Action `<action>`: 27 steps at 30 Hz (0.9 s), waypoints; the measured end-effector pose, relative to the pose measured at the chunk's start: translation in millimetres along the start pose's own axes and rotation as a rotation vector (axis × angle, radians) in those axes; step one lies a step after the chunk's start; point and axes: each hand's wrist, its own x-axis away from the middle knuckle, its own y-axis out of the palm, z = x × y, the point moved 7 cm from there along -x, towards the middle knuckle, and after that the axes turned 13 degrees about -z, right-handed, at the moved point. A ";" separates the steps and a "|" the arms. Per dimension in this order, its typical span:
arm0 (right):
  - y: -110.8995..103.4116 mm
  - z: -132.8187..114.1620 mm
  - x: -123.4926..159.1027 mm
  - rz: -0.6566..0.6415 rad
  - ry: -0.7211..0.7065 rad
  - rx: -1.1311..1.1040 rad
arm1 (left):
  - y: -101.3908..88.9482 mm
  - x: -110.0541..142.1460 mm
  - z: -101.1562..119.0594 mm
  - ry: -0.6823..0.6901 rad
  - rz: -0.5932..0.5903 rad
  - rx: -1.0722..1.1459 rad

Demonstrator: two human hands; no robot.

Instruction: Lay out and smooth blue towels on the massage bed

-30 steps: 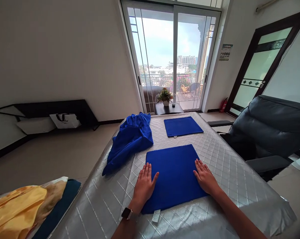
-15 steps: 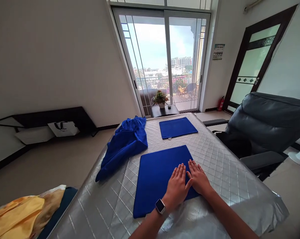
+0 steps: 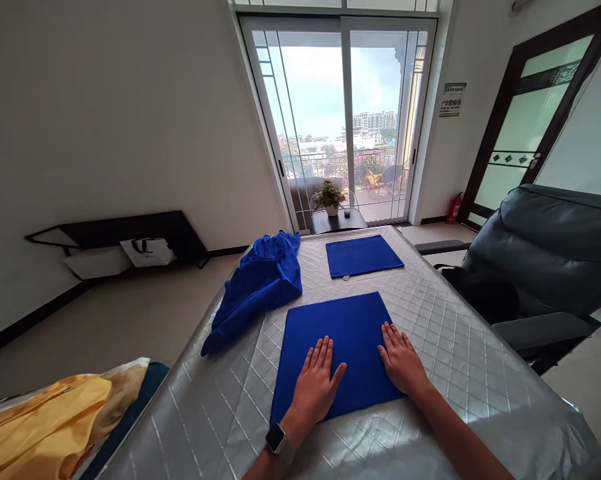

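My left hand (image 3: 316, 380) and my right hand (image 3: 403, 360) lie flat on the near edge of a folded blue cloth (image 3: 338, 340), fingers spread and holding nothing. That cloth rests on a quilted silver mat (image 3: 190, 413). A smaller flat blue cloth (image 3: 363, 256) lies farther along the mat. A crumpled blue garment (image 3: 260, 287) sits in a heap to the left of my left hand. A smartwatch (image 3: 276, 439) is on my left wrist.
A dark padded armchair (image 3: 540, 253) stands right of the mat. Yellow fabric (image 3: 45, 420) lies at the lower left. Beyond the mat, a small table with a potted plant (image 3: 330, 197) stands before a glass balcony door (image 3: 300, 113).
My hands, close together on the cloth's right side half a second ago, have moved apart. My left hand has slid left. The cloth looks squarer on the mat than one second ago.
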 end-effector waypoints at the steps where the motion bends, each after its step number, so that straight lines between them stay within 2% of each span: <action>1: -0.4 0.0 0.3 -0.003 0.002 -0.001 | 2.2 8.2 -16.5 -0.033 0.005 -0.002; 4: -1.1 -0.3 1.4 -0.014 0.007 -0.001 | 9.3 32.8 -59.9 -0.136 0.024 0.011; 7: -0.4 -0.4 2.0 -0.018 0.008 0.005 | 14.9 49.0 -82.1 -0.196 0.039 0.034; 15: -3.1 -1.5 5.0 0.003 -0.002 0.067 | 22.0 48.9 -82.0 -0.213 0.089 0.035; 19: -3.5 -3.2 19.5 0.015 -0.010 0.084 | 23.8 49.8 -83.0 -0.205 0.106 0.036; 27: 12.7 -6.0 47.0 -0.001 -0.001 0.012 | 24.8 48.2 -83.1 -0.189 0.123 0.040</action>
